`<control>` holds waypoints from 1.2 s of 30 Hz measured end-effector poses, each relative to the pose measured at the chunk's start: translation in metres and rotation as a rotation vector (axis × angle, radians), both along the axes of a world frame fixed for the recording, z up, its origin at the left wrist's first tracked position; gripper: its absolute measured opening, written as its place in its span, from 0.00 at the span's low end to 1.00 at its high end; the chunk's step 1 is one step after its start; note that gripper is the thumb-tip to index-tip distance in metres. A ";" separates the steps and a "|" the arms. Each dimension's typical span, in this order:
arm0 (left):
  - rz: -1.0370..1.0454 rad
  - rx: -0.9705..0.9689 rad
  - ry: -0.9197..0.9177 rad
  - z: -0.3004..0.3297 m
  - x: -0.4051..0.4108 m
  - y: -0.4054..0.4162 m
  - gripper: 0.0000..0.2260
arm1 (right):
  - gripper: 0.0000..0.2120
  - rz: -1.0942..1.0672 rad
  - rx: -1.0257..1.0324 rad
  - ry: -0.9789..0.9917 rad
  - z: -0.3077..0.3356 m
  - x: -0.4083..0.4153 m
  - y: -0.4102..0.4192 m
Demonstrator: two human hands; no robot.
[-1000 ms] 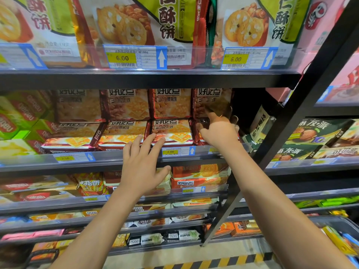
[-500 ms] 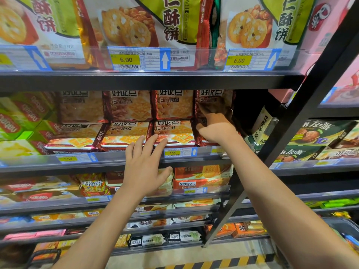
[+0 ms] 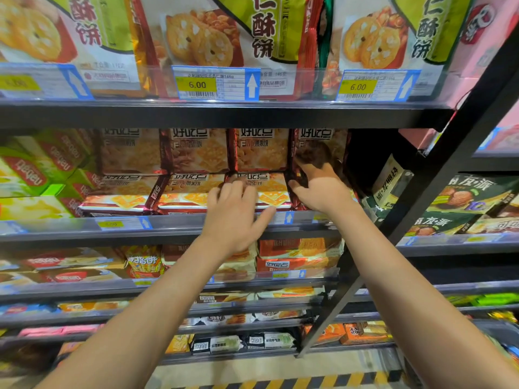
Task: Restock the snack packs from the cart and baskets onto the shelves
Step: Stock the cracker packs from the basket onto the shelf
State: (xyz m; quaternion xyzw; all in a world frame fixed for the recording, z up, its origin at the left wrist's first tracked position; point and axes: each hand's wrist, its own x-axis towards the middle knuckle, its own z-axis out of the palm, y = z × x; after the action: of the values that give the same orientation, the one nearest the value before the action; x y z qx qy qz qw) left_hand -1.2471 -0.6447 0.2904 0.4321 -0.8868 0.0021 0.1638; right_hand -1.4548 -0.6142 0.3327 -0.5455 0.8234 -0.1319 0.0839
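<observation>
**Both hands in the cracker row, second shelf down**

Reaching into the second shelf (image 3: 179,231) with both arms. Left hand (image 3: 234,217) up against the front of a flat-lying cracker pack (image 3: 269,192) in the lower layer, fingers fairly straight and resting on its front edge, thumb splayed out to the right over the shelf's price strip. Not gripping anything, just touching.

Right hand (image 3: 318,189) further in at the right end of the row, fingers curled around the rightmost cracker pack (image 3: 320,144) (dark red edges, partly in shadow, so exact finger placement behind it hard to make out). Thumb down on the left side near the lower pack's corner.

Same brand filling the row: upright packs (image 3: 196,153) along the back, flat ones (image 3: 185,197) stacked in front. Green wafer packs (image 3: 33,169) to the left on the same shelf. Up top, big almond cookie bags (image 3: 224,37) with 6.00 price tags (image 3: 216,84). Dark green packs (image 3: 471,192) on the neighbouring unit past the black upright post (image 3: 438,181). More snacks on the lower shelves, too blurry to name. Yellow-and-black floor tape (image 3: 295,381) at the bottom edge.
</observation>
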 end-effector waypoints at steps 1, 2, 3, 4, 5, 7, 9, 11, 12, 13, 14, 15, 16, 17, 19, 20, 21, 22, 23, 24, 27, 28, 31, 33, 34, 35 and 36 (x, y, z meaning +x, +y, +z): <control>-0.019 0.030 -0.010 0.008 -0.010 -0.006 0.30 | 0.29 -0.003 -0.004 -0.007 0.000 0.001 0.000; -0.030 0.074 -0.030 0.016 -0.020 -0.012 0.30 | 0.29 -0.006 -0.007 -0.011 0.000 0.001 0.000; -0.034 0.116 -0.062 0.021 -0.029 -0.019 0.30 | 0.29 -0.006 -0.008 -0.014 0.000 0.002 0.000; -0.037 0.146 -0.104 0.026 -0.036 -0.025 0.31 | 0.28 -0.006 -0.007 -0.015 0.000 0.003 0.001; -0.042 0.173 -0.149 0.029 -0.041 -0.030 0.32 | 0.28 -0.006 -0.002 -0.015 0.001 0.003 0.001; -0.051 0.252 -0.234 0.031 -0.045 -0.037 0.34 | 0.28 -0.004 0.017 -0.007 0.002 0.002 0.001; -0.035 0.318 -0.299 0.033 -0.044 -0.041 0.36 | 0.28 -0.006 0.046 0.000 0.003 0.001 0.001; -0.014 0.348 -0.349 0.033 -0.042 -0.043 0.38 | 0.30 -0.020 0.074 0.007 0.004 0.000 -0.001; -0.003 0.364 -0.362 0.033 -0.041 -0.043 0.38 | 0.30 -0.027 0.083 0.013 0.004 0.000 -0.002; 0.008 0.380 -0.368 0.033 -0.040 -0.044 0.39 | 0.30 -0.032 0.090 0.015 0.004 0.000 -0.002; 0.016 0.393 -0.369 0.033 -0.039 -0.044 0.39 | 0.30 -0.032 0.095 0.015 0.004 0.000 -0.003; 0.022 0.400 -0.367 0.033 -0.038 -0.043 0.39 | 0.30 -0.030 0.098 0.012 0.004 0.000 -0.003; 0.025 0.401 -0.366 0.033 -0.037 -0.043 0.39 | 0.31 -0.027 0.101 0.011 0.004 0.000 -0.004; 0.027 0.400 -0.365 0.034 -0.037 -0.042 0.39 | 0.31 -0.026 0.103 0.012 0.005 0.001 -0.005; 0.034 0.400 -0.365 0.033 -0.036 -0.042 0.39 | 0.31 -0.026 0.114 0.015 0.006 0.001 -0.006; 0.034 0.394 -0.365 0.033 -0.036 -0.042 0.39 | 0.31 -0.026 0.117 0.015 0.006 0.002 -0.007; 0.029 0.385 -0.360 0.032 -0.036 -0.042 0.39 | 0.31 -0.024 0.117 0.013 0.006 0.002 -0.007; 0.017 0.374 -0.349 0.032 -0.035 -0.042 0.39 | 0.31 -0.022 0.114 0.008 0.007 0.002 -0.007; 0.001 0.365 -0.335 0.031 -0.035 -0.042 0.38 | 0.31 -0.018 0.106 0.004 0.007 0.002 -0.006; -0.015 0.358 -0.322 0.031 -0.034 -0.041 0.37 | 0.30 -0.014 0.096 -0.002 0.007 0.001 -0.005; -0.035 0.340 -0.305 0.031 -0.032 -0.040 0.37 | 0.29 0.012 0.056 -0.033 0.004 -0.002 -0.001; -0.038 0.331 -0.297 0.031 -0.031 -0.041 0.36 | 0.29 0.020 0.038 -0.048 0.003 -0.003 0.000; -0.044 0.305 -0.277 0.031 -0.030 -0.040 0.34 | 0.28 0.012 -0.038 -0.095 -0.001 -0.012 0.003; -0.037 0.299 -0.267 0.031 -0.029 -0.038 0.33 | 0.25 -0.052 -0.097 -0.085 -0.003 -0.019 0.001; -0.025 0.299 -0.256 0.031 -0.028 -0.038 0.33 | 0.22 -0.106 -0.105 -0.082 -0.003 -0.022 0.000; -0.005 0.297 -0.241 0.030 -0.026 -0.039 0.33 | 0.22 -0.164 -0.092 -0.093 -0.003 -0.025 -0.001; 0.023 0.289 -0.226 0.028 -0.024 -0.040 0.33 | 0.23 -0.208 -0.058 -0.116 -0.002 -0.027 -0.003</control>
State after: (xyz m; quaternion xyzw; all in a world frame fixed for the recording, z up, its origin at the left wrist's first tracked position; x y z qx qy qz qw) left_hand -1.2710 -0.6852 0.3182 0.4582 -0.8857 -0.0748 -0.0009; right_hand -1.4815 -0.6171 0.3304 -0.4508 0.8651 -0.1950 0.1013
